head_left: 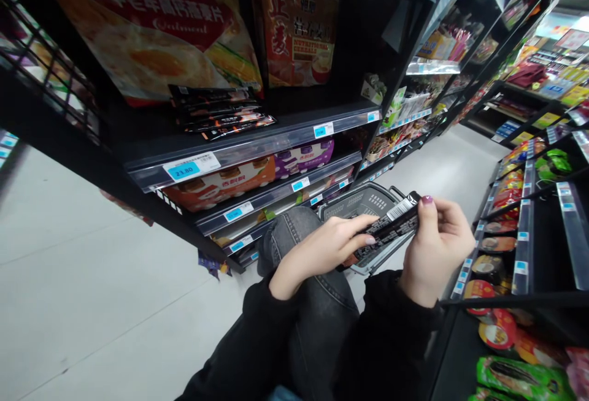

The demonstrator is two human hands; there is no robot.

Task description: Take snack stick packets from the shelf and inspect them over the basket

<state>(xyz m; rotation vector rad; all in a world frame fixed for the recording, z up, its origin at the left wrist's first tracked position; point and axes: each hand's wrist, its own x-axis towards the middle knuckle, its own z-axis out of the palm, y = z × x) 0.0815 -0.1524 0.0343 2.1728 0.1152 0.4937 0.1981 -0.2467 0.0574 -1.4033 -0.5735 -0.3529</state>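
Observation:
Between my hands, above the basket, is a slim black stick packet with small pale print and a white barcode panel. My left hand is closed around its lower left part. At the upper right end, my right hand pinches the packet between thumb and fingers. Whether more than one packet is in my grip I cannot tell. Similar black stick packets lie in a loose pile on the shelf at my left. A grey shopping basket stands on the floor beyond my knee, partly hidden by my hands.
Behind the pile stand a large oatmeal bag and a red cereal bag. Boxed multipacks sit on the shelf below. Another shelf rack with packaged food borders the aisle on the right. Pale floor shows at the left.

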